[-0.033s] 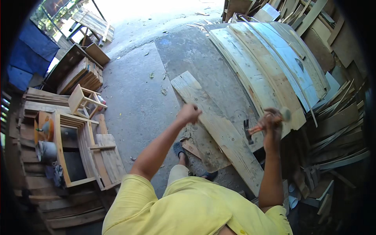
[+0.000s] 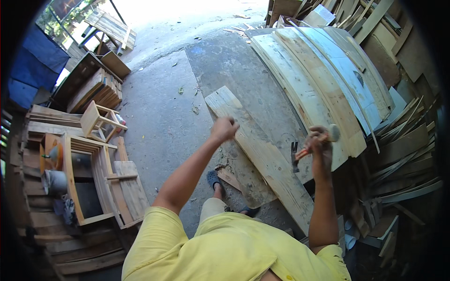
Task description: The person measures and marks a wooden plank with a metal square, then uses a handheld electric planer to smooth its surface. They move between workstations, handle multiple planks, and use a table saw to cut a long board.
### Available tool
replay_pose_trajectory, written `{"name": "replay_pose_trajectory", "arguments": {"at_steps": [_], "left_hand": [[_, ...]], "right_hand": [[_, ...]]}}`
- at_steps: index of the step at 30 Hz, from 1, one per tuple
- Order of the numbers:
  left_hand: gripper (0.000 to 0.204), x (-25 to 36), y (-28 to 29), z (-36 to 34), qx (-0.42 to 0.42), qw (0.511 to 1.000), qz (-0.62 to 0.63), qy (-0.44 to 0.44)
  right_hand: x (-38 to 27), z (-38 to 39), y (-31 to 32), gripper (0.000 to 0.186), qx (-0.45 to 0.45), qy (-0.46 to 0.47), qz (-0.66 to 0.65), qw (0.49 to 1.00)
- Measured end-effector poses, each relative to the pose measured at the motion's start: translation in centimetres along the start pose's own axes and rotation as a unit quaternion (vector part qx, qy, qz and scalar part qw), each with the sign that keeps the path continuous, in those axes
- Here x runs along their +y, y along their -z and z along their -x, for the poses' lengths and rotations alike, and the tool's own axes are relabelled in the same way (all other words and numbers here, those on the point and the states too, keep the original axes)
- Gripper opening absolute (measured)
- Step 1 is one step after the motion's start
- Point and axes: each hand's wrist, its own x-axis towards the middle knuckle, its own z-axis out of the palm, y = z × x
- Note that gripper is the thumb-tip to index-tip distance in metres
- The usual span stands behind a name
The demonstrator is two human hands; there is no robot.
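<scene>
In my right hand (image 2: 318, 143) is a claw hammer (image 2: 295, 158) with a dark metal head and an orange handle, its head to the left of my fist. A pale round-ended thing (image 2: 334, 133) shows at the right side of the same hand; its kind is unclear. My left hand (image 2: 225, 128) is closed, fingers bent together, above the long wooden board (image 2: 262, 157). Whether anything small sits in those fingers is hidden. The board runs diagonally from the far left toward my right side, between both hands.
Long planks and sheets (image 2: 309, 84) are stacked at the right, with wood offcuts (image 2: 398, 173) beyond. A small wooden stool (image 2: 96, 122) and a wooden frame (image 2: 70, 178) stand at the left. Under the board lies a stained sheet (image 2: 248, 182); my shoe (image 2: 213, 178) is beside it.
My left hand has risen slightly away from me. My right hand, with the hammer, has shifted a little to the left and away from me.
</scene>
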Motion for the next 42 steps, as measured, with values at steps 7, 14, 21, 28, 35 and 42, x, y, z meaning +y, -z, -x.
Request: {"name": "replay_pose_trajectory", "arguments": {"at_steps": [7,14,21,28,35,42], "left_hand": [[0.044,0.1,-0.4,-9.5,0.083,0.968,-0.196,-0.134],[0.062,-2.1,-3.5,-10.8,0.122,0.926,-0.312,-0.175],[0.07,0.0,-3.8,-10.5,0.123,0.917,-0.333,-0.185],[0.067,-1.4,-3.6,-10.2,0.118,0.913,-0.366,-0.137],[0.065,-0.6,-3.6,-12.4,0.164,0.902,-0.352,-0.19],[0.068,0.5,-3.9,-11.4,0.136,0.906,-0.366,-0.163]], "right_hand": [[8.3,-6.5,-8.2,0.032,-0.044,-0.145,0.059,0.987],[12.8,-11.7,-13.8,0.044,-0.123,-0.191,0.137,0.964],[12.0,-16.6,-17.5,0.038,-0.144,-0.101,0.153,0.972],[6.9,-5.8,-9.1,0.021,-0.08,-0.092,-0.053,0.991],[8.5,-8.2,-8.1,0.008,-0.103,0.134,0.216,0.962],[8.8,-4.2,-6.2,0.013,-0.064,0.108,0.242,0.962]]}}
